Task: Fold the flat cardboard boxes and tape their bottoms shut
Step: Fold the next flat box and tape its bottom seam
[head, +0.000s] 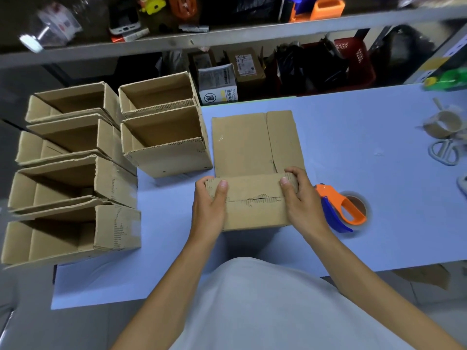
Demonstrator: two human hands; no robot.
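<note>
Head camera view: a person stands at a pale blue tabletop [353, 137], both hands on a cardboard box [252, 205] lying near the tabletop's front edge. The left hand [209, 205] grips the box's left end, thumb laid over the folded bottom flaps; the right hand [300, 198] grips the right end, thumb on top and fingers curled round the far corner. The two flaps meet along a ragged seam running between the thumbs. A flat cardboard sheet [252, 142] lies just behind the box, touching it. An orange-and-blue tape dispenser [341, 208] rests on the tabletop just right of the box, beside the right hand. Left of the box, opened boxes [75, 178] stand crowded in two rows, their open tops up. Far to the right of the box lie an empty tape core [442, 125] and a pair of scissors [444, 152].
</note>
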